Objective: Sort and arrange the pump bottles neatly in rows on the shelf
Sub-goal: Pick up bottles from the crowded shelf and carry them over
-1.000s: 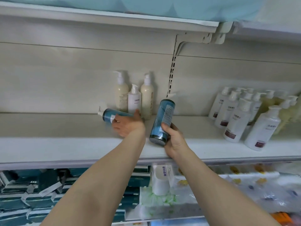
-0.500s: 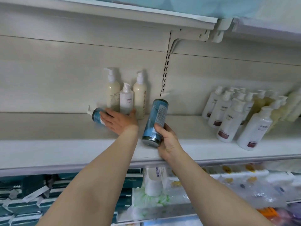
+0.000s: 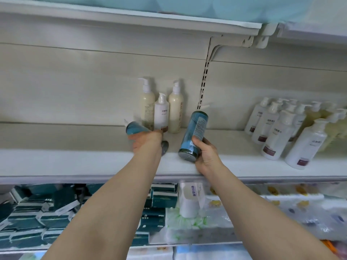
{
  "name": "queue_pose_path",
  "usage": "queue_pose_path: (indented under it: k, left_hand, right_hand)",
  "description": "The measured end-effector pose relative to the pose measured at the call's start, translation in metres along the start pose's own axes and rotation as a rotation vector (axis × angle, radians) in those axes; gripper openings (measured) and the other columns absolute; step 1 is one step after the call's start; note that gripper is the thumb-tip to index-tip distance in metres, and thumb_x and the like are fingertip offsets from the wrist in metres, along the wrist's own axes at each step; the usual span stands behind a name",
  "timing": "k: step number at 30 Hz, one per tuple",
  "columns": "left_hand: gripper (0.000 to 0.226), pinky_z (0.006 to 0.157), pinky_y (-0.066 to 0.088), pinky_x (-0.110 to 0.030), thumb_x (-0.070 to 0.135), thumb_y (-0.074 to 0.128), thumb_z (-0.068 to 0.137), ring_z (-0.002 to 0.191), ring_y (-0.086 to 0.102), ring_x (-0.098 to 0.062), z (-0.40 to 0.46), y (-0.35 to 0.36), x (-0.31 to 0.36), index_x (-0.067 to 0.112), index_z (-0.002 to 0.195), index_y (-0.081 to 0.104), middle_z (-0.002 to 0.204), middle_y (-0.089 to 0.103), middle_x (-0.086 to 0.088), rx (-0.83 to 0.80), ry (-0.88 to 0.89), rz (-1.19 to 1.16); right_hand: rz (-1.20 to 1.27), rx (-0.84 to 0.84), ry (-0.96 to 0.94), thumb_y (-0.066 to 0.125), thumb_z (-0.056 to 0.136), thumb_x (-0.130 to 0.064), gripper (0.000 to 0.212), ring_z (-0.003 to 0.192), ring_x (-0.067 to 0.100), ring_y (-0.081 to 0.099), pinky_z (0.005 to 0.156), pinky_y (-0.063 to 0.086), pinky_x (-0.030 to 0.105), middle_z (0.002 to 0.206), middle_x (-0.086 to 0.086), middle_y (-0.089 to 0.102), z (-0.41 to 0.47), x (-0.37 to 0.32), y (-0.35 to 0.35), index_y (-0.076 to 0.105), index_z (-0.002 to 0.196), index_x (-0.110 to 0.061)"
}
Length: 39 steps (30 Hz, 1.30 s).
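Step in hand: collecting the two blue pump bottles to stand them in a row on the shelf (image 3: 75,162). The left hand (image 3: 145,142) has its fingers wrapped round the left blue pump bottle (image 3: 136,128), which is tilted, pump end toward 10 o'clock, base end toward the person (blurred, so whether it touches the shelf can't be told). The right hand (image 3: 205,153) grips the right blue pump bottle (image 3: 194,135) near its base, thumb on the label side, fingers curled behind; bottle leans with its pump toward 1 o'clock, base just above the shelf's front part.

Next move, as a judgement: tip both upright and set them down beside the standing trio, pumps facing one way. That needs a wrist turn on the left and care not to knock the trio over.

Around: at 12 o'clock of the left hand, against the back panel, stand two tall cream pump bottles (image 3: 147,107) with a small white pump bottle (image 3: 161,114) between them, close together. The left blue bottle is just in front of these, so they are the nearest obstacle. At 3 o'clock, well apart, a cluster of white pump bottles (image 3: 277,136) stands in rough rows, some yellowish ones behind. Below, at 7 o'clock, dark green boxes (image 3: 33,222); at 6 o'clock, a white pack (image 3: 189,201).
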<state>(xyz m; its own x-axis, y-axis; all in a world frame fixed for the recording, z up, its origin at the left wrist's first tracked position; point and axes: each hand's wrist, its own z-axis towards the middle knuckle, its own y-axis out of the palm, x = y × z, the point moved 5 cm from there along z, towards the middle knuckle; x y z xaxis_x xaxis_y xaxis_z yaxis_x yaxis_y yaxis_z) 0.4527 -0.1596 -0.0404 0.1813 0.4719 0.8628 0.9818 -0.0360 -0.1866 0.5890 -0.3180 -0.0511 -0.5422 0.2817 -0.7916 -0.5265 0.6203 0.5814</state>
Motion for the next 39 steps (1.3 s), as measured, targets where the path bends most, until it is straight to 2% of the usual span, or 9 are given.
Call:
queue_pose_path:
  k: [3,5,9,15,19,23,28,34,39]
  left_hand:
    - [0.071,0.062,0.058,-0.04,0.011,0.082,0.063,0.086,0.063,-0.031,-0.021,-0.021,-0.005,0.011,0.122,0.041,0.102,0.062,-0.013,-0.127,0.01,-0.291]
    - [0.05,0.063,0.057,-0.036,0.007,0.076,0.071,0.082,0.066,-0.03,-0.03,-0.028,-0.009,0.007,0.115,0.052,0.093,0.064,-0.013,-0.256,0.008,-0.355]
    - [0.042,0.084,0.058,-0.051,0.013,0.072,0.073,0.088,0.07,-0.033,-0.06,-0.043,-0.013,0.008,0.11,0.055,0.105,0.065,-0.019,-0.506,-0.043,-0.507]
    - [0.02,0.074,0.058,-0.04,0.011,0.065,0.084,0.077,0.066,-0.03,-0.098,-0.054,-0.024,0.007,0.102,0.058,0.093,0.064,-0.018,-0.673,-0.069,-0.717]
    - [0.034,0.067,0.059,-0.033,0.018,0.063,0.086,0.082,0.067,-0.028,-0.126,-0.053,-0.026,0.005,0.118,0.059,0.1,0.067,-0.017,-0.753,-0.027,-0.799]
    - [0.052,0.076,0.059,-0.033,0.034,0.069,0.086,0.089,0.069,-0.025,-0.156,-0.037,-0.028,0.004,0.128,0.058,0.103,0.071,-0.016,-0.823,0.0,-0.844]
    - [0.048,0.071,0.061,-0.038,0.044,0.068,0.089,0.075,0.072,-0.022,-0.211,-0.001,-0.033,0.008,0.119,0.06,0.084,0.072,-0.011,-0.922,0.076,-0.81]
    - [0.021,0.07,0.06,-0.037,0.028,0.069,0.091,0.069,0.067,-0.02,-0.272,0.041,-0.052,0.01,0.101,0.061,0.078,0.067,-0.006,-0.929,0.109,-0.723]
    - [0.019,0.074,0.06,-0.04,0.027,0.071,0.09,0.075,0.067,-0.023,-0.322,0.089,-0.072,0.013,0.099,0.062,0.08,0.068,-0.006,-0.95,0.128,-0.587]
  right_hand:
    - [-0.017,0.018,0.009,0.071,0.086,0.0,0.051,0.112,0.039,0.068,0.095,0.054,0.055,0.123,0.02,0.069,-0.005,-0.002,0.004,0.056,0.134,-0.005]
    - [-0.035,0.027,0.021,0.073,0.085,-0.001,0.051,0.109,0.038,0.069,0.093,0.056,0.055,0.121,0.02,0.07,-0.011,-0.003,0.006,0.056,0.133,-0.005]
    - [-0.036,0.03,0.037,0.076,0.081,-0.004,0.056,0.107,0.035,0.07,0.092,0.056,0.056,0.12,0.018,0.071,-0.023,-0.002,0.013,0.055,0.133,-0.008]
    - [0.027,-0.054,0.04,0.075,0.079,-0.01,0.061,0.096,0.031,0.072,0.075,0.062,0.043,0.126,0.021,0.067,-0.054,-0.004,0.022,0.053,0.135,-0.004]
    - [0.04,-0.118,0.041,0.069,0.089,-0.013,0.05,0.093,0.03,0.07,0.085,0.059,0.042,0.117,0.02,0.068,-0.07,-0.018,0.016,0.054,0.136,-0.001]
    - [0.008,-0.185,0.023,0.072,0.078,-0.015,0.062,0.09,0.028,0.072,0.075,0.062,0.039,0.108,0.016,0.071,-0.09,-0.038,0.008,0.054,0.136,-0.001]
    - [-0.074,-0.289,-0.016,0.056,0.096,-0.008,0.027,0.079,0.023,0.076,0.069,0.063,0.033,0.091,0.011,0.077,-0.114,-0.081,-0.023,0.06,0.122,-0.003]
    - [-0.142,-0.187,-0.118,0.075,0.079,-0.009,0.058,0.092,0.03,0.072,0.07,0.062,0.038,0.109,0.015,0.072,-0.131,-0.129,-0.096,0.057,0.135,-0.005]
    - [-0.135,-0.123,-0.197,0.075,0.071,-0.007,0.062,0.095,0.03,0.071,0.077,0.061,0.041,0.108,0.011,0.072,-0.151,-0.169,-0.163,0.061,0.131,-0.009]
